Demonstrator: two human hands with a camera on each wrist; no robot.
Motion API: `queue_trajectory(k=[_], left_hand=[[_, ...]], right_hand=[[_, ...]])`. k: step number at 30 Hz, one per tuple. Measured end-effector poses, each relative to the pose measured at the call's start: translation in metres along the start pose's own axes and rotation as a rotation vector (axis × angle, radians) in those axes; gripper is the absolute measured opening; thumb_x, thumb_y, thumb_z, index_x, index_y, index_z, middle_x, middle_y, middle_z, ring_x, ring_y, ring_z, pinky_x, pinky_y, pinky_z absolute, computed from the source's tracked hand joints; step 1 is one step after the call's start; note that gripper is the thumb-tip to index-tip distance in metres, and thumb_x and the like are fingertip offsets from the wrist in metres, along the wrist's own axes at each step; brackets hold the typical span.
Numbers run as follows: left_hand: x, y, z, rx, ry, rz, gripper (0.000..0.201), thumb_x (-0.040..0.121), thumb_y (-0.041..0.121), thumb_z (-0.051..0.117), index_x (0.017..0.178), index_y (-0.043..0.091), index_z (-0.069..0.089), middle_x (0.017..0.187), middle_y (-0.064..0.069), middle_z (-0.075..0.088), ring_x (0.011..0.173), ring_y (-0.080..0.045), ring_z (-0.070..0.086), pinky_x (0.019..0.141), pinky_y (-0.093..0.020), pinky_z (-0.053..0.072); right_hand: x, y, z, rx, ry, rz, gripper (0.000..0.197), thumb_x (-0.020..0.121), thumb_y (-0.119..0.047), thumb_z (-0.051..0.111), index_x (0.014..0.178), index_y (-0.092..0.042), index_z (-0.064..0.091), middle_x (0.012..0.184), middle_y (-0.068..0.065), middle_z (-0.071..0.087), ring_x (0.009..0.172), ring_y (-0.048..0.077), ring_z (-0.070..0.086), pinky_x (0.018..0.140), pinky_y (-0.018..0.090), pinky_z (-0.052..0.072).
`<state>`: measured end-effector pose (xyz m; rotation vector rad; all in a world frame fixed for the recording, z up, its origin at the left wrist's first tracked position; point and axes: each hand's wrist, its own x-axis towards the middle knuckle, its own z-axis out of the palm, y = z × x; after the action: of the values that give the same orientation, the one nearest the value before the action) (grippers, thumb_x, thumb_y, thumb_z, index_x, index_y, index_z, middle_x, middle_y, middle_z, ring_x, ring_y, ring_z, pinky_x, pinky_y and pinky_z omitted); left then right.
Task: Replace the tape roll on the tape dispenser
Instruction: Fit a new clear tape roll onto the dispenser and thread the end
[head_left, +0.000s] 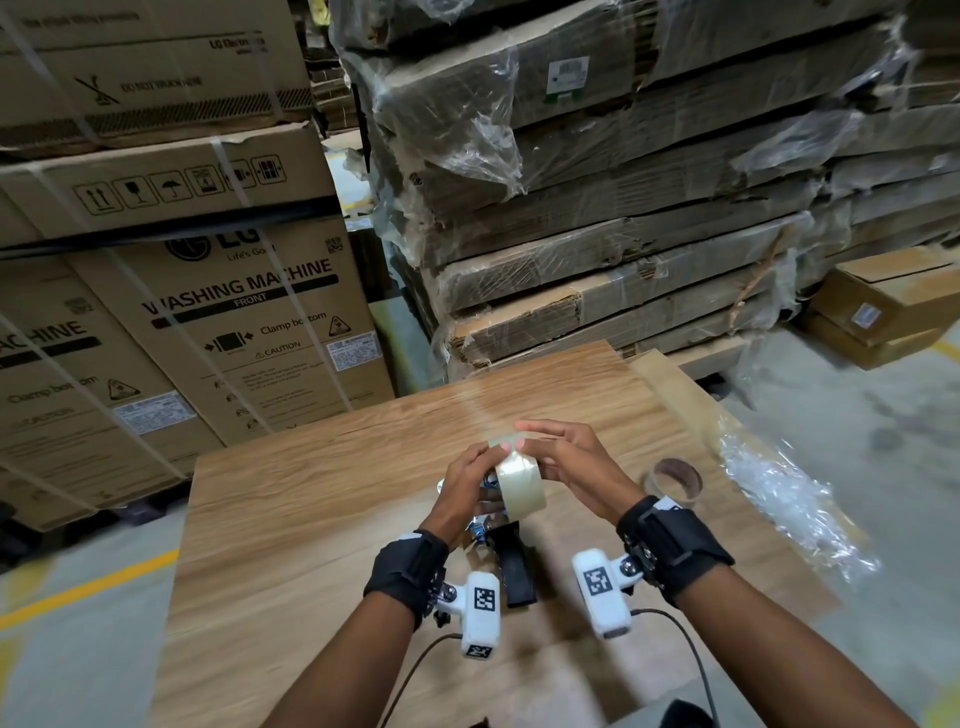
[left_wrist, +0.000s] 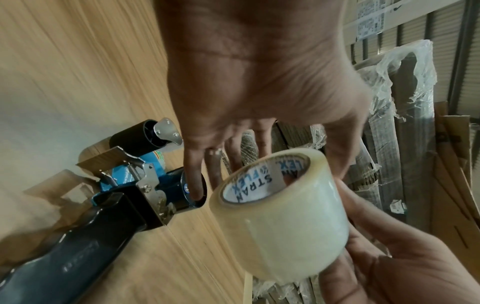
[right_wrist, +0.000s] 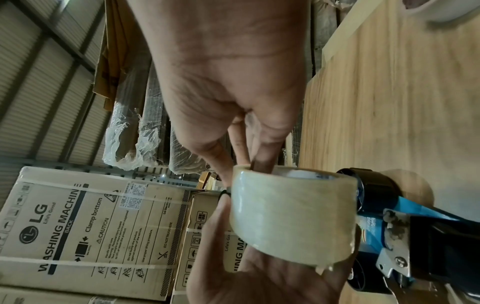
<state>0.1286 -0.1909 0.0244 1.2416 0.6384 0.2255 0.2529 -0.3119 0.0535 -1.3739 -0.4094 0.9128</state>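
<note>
Clear tape roll (head_left: 519, 486) held just above the blue-black tape dispenser (left_wrist: 124, 197) lying on the wooden table (head_left: 322, 499), both hands gripping it: left hand (head_left: 467, 486) and right hand (head_left: 571, 457) curled round its sides, empty cardboard core (head_left: 675, 478) nearby to the right.

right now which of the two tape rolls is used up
The empty brown cardboard core standing alone on the wooden table to the right. The full clear tape roll is held in both hands.
</note>
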Motion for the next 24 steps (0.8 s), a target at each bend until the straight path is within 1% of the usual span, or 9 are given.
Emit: queue_trajectory(k=[2,5,8,11,14,17,20,22,24], left_hand=[[0.000,0.000,-0.002,-0.003,-0.068,0.033,0.044,0.078,0.037,0.074,0.119,0.024,0.068,0.112,-0.015,0.070,0.093,-0.027,0.066,0.079,-0.045,0.056],[0.000,0.000,0.001,-0.004,-0.091,0.040,0.046,0.075,0.027,0.077,0.119,0.027,0.068,0.105,-0.005,0.073,0.093,-0.025,0.065,0.076,-0.042,0.054],[0.002,0.000,0.004,0.023,-0.064,0.018,0.041,0.077,0.034,0.077,0.116,0.027,0.069,0.099,-0.004,0.070,0.086,-0.024,0.066,0.071,-0.039,0.051],[0.001,0.002,0.008,0.035,-0.045,-0.017,0.038,0.089,0.045,0.069,0.115,0.017,0.068,0.094,-0.003,0.064,0.075,-0.022,0.067,0.066,-0.042,0.057],[0.001,0.001,0.011,0.027,-0.023,-0.049,0.048,0.094,0.050,0.060,0.114,0.007,0.065,0.091,-0.007,0.065,0.070,-0.021,0.066,0.061,-0.042,0.062],[0.001,-0.001,0.011,0.010,-0.031,-0.090,0.044,0.093,0.051,0.060,0.112,0.011,0.067,0.089,-0.007,0.068,0.070,-0.023,0.068,0.070,-0.049,0.061],[0.002,-0.005,0.009,0.004,-0.096,-0.060,0.027,0.090,0.037,0.068,0.112,0.021,0.068,0.096,-0.006,0.067,0.077,-0.019,0.066,0.077,-0.044,0.057],[0.003,-0.006,0.010,0.013,-0.129,-0.027,0.028,0.088,0.030,0.070,0.116,0.027,0.068,0.098,-0.005,0.068,0.084,-0.021,0.064,0.077,-0.043,0.054],[0.004,-0.004,0.012,0.019,-0.111,-0.019,0.025,0.089,0.027,0.069,0.114,0.027,0.069,0.096,-0.006,0.068,0.084,-0.022,0.064,0.074,-0.042,0.053]], right_hand=[[0.001,0.003,-0.003,0.038,0.038,0.029,0.031,0.091,-0.004,0.072,0.122,-0.001,0.069,0.111,0.022,0.077,0.100,0.027,0.074,0.081,0.031,0.061],[0.000,0.007,-0.009,0.085,0.073,0.052,0.026,0.093,-0.003,0.069,0.119,0.004,0.071,0.115,0.023,0.075,0.101,0.026,0.072,0.078,0.028,0.061],[-0.003,0.010,-0.012,0.090,0.079,0.045,0.028,0.095,-0.006,0.069,0.121,0.003,0.070,0.120,0.023,0.073,0.099,0.021,0.072,0.078,0.026,0.061],[-0.007,0.009,-0.014,0.064,0.050,0.032,0.033,0.095,-0.008,0.070,0.127,0.000,0.068,0.116,0.020,0.075,0.093,0.017,0.073,0.075,0.025,0.059],[-0.010,0.008,-0.016,0.017,0.010,0.009,0.033,0.094,-0.007,0.071,0.127,-0.005,0.069,0.114,0.017,0.076,0.095,0.018,0.074,0.078,0.027,0.058],[-0.012,0.008,-0.016,-0.028,0.008,-0.018,0.029,0.092,-0.006,0.072,0.121,-0.008,0.072,0.107,0.017,0.078,0.091,0.019,0.074,0.076,0.028,0.058],[-0.011,0.009,-0.014,0.006,0.082,-0.018,0.022,0.092,-0.004,0.072,0.114,-0.004,0.075,0.098,0.014,0.078,0.087,0.019,0.074,0.073,0.028,0.059],[-0.010,0.011,-0.013,0.032,0.125,-0.015,0.016,0.093,-0.004,0.071,0.108,-0.003,0.076,0.097,0.011,0.078,0.086,0.018,0.073,0.073,0.027,0.060],[-0.010,0.013,-0.012,0.041,0.127,-0.020,0.014,0.094,-0.006,0.070,0.106,-0.004,0.077,0.100,0.011,0.078,0.089,0.017,0.074,0.075,0.027,0.059]])
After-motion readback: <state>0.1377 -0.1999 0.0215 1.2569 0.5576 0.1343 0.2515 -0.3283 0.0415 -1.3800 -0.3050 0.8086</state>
